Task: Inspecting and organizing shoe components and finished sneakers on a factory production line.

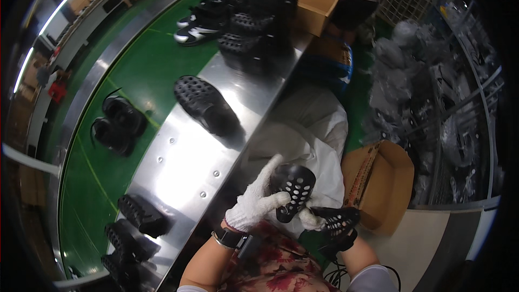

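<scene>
My left hand (254, 203), in a white knit glove, grips a black shoe (296, 186) with rows of white oval spots on the side that shows. Its thumb lies across that spotted face. Just to the right, my right hand (310, 220), also gloved, is closed on a second black shoe (338, 223) with similar white spots. That shoe covers much of the hand. Both shoes are held close together, over my lap. On the metal ledge (181, 143) to the left lies a black shoe (203, 100), its lugged sole turned up.
Left of the ledge runs a green conveyor belt (86, 184) carrying a pair of black shoes (118, 124). Stacked shoes (251, 32) and a cardboard box (311, 5) stand ahead. More shoes (130, 238) lie near left. An open carton (386, 189) and a rack of plastic-wrapped shoes (448, 108) are right.
</scene>
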The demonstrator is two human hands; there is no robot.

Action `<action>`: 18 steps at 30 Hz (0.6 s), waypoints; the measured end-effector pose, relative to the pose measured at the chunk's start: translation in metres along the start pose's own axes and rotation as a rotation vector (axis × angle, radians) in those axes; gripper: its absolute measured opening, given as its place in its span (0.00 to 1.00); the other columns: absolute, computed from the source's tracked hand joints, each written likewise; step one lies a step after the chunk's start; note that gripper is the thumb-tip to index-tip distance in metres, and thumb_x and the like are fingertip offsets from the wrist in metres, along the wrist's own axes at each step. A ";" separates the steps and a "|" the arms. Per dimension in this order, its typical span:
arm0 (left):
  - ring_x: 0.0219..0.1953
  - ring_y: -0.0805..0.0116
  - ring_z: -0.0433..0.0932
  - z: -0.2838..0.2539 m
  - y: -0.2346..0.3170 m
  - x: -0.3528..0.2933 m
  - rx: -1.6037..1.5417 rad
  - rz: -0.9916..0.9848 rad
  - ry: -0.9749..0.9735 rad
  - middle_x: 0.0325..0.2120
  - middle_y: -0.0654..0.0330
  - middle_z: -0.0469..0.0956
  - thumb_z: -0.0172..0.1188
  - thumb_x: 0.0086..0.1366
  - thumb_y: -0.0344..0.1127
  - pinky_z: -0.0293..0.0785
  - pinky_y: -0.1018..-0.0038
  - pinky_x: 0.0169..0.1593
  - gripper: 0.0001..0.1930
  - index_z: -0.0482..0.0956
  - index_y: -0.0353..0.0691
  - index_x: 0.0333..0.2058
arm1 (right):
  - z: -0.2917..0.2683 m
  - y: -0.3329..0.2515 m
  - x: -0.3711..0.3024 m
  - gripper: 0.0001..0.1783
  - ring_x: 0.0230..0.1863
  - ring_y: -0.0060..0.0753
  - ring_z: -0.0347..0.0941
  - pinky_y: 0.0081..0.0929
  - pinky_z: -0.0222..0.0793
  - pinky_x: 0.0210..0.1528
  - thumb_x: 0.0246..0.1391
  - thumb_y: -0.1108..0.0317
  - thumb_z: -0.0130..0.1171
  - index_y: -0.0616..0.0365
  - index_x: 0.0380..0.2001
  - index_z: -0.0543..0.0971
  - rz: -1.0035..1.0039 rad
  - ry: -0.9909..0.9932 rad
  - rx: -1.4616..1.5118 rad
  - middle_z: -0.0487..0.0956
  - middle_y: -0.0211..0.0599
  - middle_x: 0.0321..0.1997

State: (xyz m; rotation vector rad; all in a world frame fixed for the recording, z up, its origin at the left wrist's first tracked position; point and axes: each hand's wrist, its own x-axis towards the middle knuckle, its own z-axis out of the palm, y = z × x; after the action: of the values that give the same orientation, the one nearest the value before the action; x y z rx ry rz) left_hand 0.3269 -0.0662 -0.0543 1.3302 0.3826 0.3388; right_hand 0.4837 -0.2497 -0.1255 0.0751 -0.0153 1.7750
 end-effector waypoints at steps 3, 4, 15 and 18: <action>0.55 0.66 0.79 -0.011 0.012 -0.018 -0.223 -0.280 0.186 0.53 0.55 0.80 0.64 0.70 0.34 0.75 0.69 0.60 0.27 0.70 0.30 0.64 | 0.010 0.003 0.010 0.22 0.24 0.29 0.72 0.26 0.72 0.27 0.75 0.61 0.44 0.67 0.59 0.73 -0.098 0.201 -0.056 0.81 0.44 0.36; 0.49 0.71 0.80 -0.014 0.015 -0.024 -0.245 -0.266 0.282 0.47 0.58 0.82 0.61 0.73 0.34 0.77 0.72 0.55 0.22 0.73 0.29 0.60 | 0.019 0.000 0.013 0.21 0.30 0.27 0.75 0.22 0.73 0.31 0.74 0.61 0.46 0.69 0.54 0.76 -0.248 0.568 -0.290 0.81 0.39 0.37; 0.60 0.65 0.74 -0.042 0.071 -0.122 -0.160 -0.065 0.520 0.61 0.51 0.75 0.58 0.75 0.36 0.71 0.70 0.65 0.29 0.65 0.28 0.69 | 0.215 -0.001 0.118 0.12 0.45 0.38 0.85 0.31 0.79 0.49 0.63 0.70 0.63 0.63 0.47 0.82 -0.046 -0.141 -2.080 0.85 0.45 0.42; 0.59 0.65 0.77 -0.041 0.082 -0.138 -0.263 -0.029 0.524 0.61 0.51 0.75 0.56 0.75 0.34 0.73 0.70 0.64 0.27 0.66 0.28 0.68 | 0.226 0.029 0.187 0.11 0.43 0.50 0.85 0.38 0.79 0.47 0.64 0.66 0.61 0.60 0.46 0.81 0.166 -0.346 -2.291 0.85 0.52 0.39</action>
State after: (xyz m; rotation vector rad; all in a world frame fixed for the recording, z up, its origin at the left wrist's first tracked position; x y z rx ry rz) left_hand 0.1841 -0.0755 0.0280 0.9654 0.7663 0.6933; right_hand 0.4267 -0.0842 0.1118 -1.2444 -2.1815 0.9345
